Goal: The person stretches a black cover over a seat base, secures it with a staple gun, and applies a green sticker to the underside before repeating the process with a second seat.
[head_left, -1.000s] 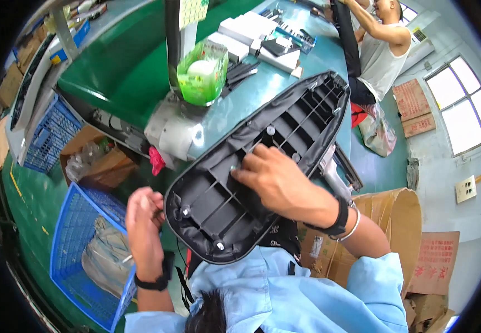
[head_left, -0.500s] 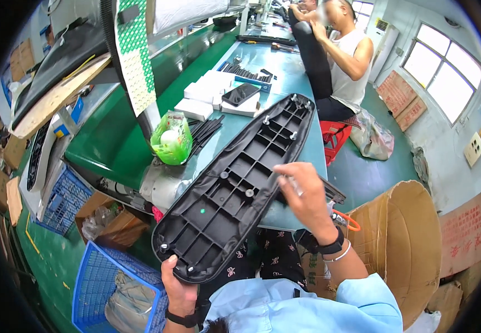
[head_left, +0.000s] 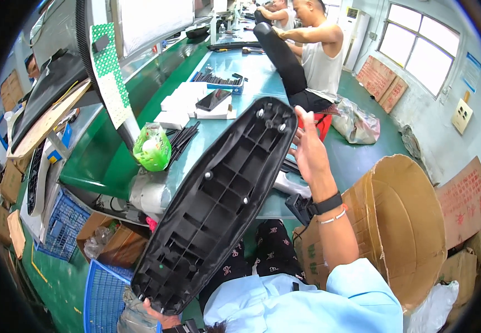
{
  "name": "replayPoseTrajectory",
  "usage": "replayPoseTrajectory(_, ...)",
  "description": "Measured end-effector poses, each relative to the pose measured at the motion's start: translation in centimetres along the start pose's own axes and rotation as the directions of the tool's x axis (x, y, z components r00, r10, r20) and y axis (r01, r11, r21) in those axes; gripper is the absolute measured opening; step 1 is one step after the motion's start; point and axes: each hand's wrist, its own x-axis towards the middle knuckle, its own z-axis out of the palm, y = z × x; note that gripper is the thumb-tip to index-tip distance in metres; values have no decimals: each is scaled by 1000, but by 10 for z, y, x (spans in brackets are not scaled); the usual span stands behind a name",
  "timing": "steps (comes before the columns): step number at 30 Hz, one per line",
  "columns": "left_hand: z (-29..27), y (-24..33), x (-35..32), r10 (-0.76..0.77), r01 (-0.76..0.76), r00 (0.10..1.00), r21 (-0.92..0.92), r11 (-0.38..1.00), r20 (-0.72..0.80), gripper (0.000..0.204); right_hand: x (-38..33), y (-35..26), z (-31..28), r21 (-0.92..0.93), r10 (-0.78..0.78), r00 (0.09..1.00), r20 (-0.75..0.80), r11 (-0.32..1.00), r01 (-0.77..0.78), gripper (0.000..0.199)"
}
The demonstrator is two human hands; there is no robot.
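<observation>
A long black vehicle seat (head_left: pixel 226 166) is held up in front of me, its ribbed plastic underside facing me. Several metal bolts with pale ends stick out of that underside. Low at its near left end, my left hand (head_left: pixel 161 317) is closed on the rim, with most of its fingers hidden beneath. My right hand (head_left: pixel 311 152) grips the far right edge, fingers partly behind the seat. Under the right forearm, a tool with a pale body (head_left: pixel 291 184) lies on the bench, partly covered by the seat.
Along the green-blue bench (head_left: pixel 260 67) are white boxes (head_left: pixel 172 119), a phone (head_left: pixel 213 100), black strips (head_left: pixel 182 145) and a green bag (head_left: pixel 152 149). A large cardboard drum (head_left: pixel 412 233) stands at right, a blue crate (head_left: pixel 104 297) at lower left. Ahead, a co-worker (head_left: pixel 322 50) handles another black seat (head_left: pixel 281 58).
My right hand has gone from beside the seat's middle to its far right edge. The seat is raised and tilted, its near end shifted left and down with my left hand.
</observation>
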Motion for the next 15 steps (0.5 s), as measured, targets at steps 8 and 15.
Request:
replayPoseTrajectory(8, -110, 63, -78, 87, -135, 925, -108, 985, -369, 69, -34, 44, 115, -87, 145, 965, 219, 988, -129, 48)
replayPoseTrajectory(15, -133, 84, -137, 403, -374, 695, 180, 910, -595, 58, -52, 96, 217, -62, 31, 720, 693, 998, 16, 69)
